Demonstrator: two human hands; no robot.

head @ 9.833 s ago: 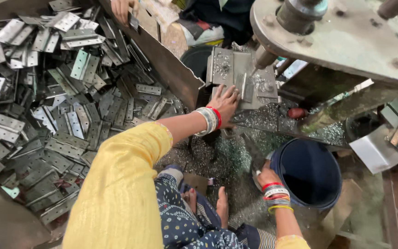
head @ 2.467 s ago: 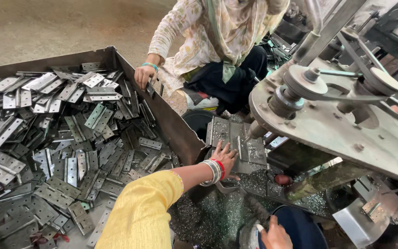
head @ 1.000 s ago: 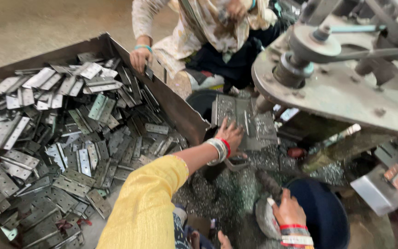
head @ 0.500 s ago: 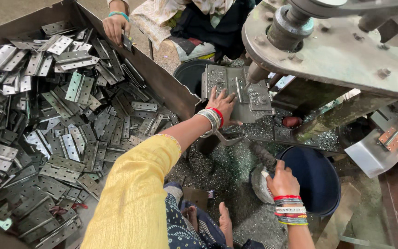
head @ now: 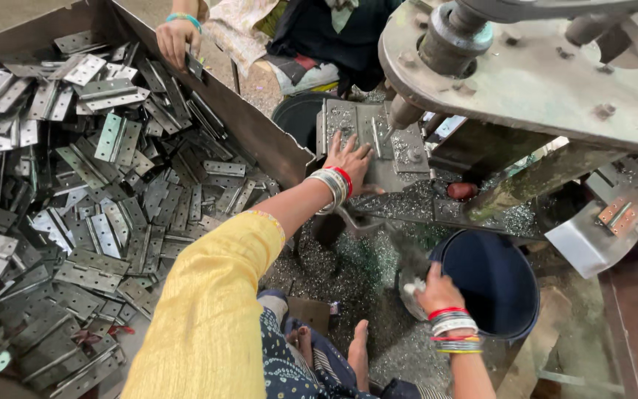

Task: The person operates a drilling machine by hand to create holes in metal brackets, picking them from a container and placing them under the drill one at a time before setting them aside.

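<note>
Nearest, the right hand (head: 437, 290) has dropped from the rim onto a small pale piece at the near-left edge of the dark blue bucket (head: 492, 277), fingers closed round it; the left hand (head: 348, 159), unmoved, lies flat and spread on the metal plate (head: 374, 140) under the drill spindle (head: 406, 112); farther left, a co-worker's hand (head: 177, 38) pinches a hinge over the hinge bin (head: 75, 185), so feeding continues.

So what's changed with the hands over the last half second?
Very little. The right hand keeps its grip on the rim of the dark blue round bucket. The left hand still rests flat on the grey metal hinge plates under the drill spindle. The co-worker's hand stays at the bin edge.
</note>
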